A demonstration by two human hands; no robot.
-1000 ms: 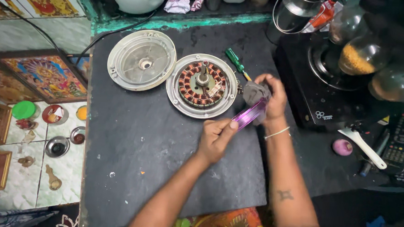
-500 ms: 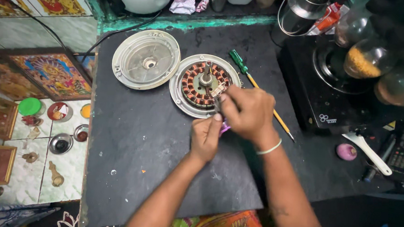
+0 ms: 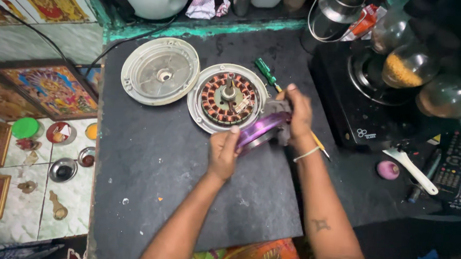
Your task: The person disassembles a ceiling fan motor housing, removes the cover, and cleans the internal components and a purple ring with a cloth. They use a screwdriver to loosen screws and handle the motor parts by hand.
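A purple round spool (image 3: pixel 260 129) is held between both hands just in front of a fan motor. My left hand (image 3: pixel 223 154) grips its lower left edge. My right hand (image 3: pixel 296 113) holds its upper right side, with a grey piece pressed against it. The fan motor (image 3: pixel 227 99), with copper windings in a round metal housing, lies on the dark slab (image 3: pixel 185 195). Its round cover plate (image 3: pixel 160 77) lies to the left of it. A green-handled screwdriver (image 3: pixel 267 72) lies behind my right hand, partly hidden by it.
An induction cooktop (image 3: pixel 362 120) stands at the right with glass jars (image 3: pixel 407 65) on it. A remote control (image 3: pixel 455 162) and a white tool (image 3: pixel 410 168) lie further right. Framed pictures (image 3: pixel 54 88) and small bowls (image 3: pixel 63 169) sit on the tiled floor at the left.
Both hands drew back from over the motor toward me, and the purple spool now shows tilted between them. The camera view shifted slightly.
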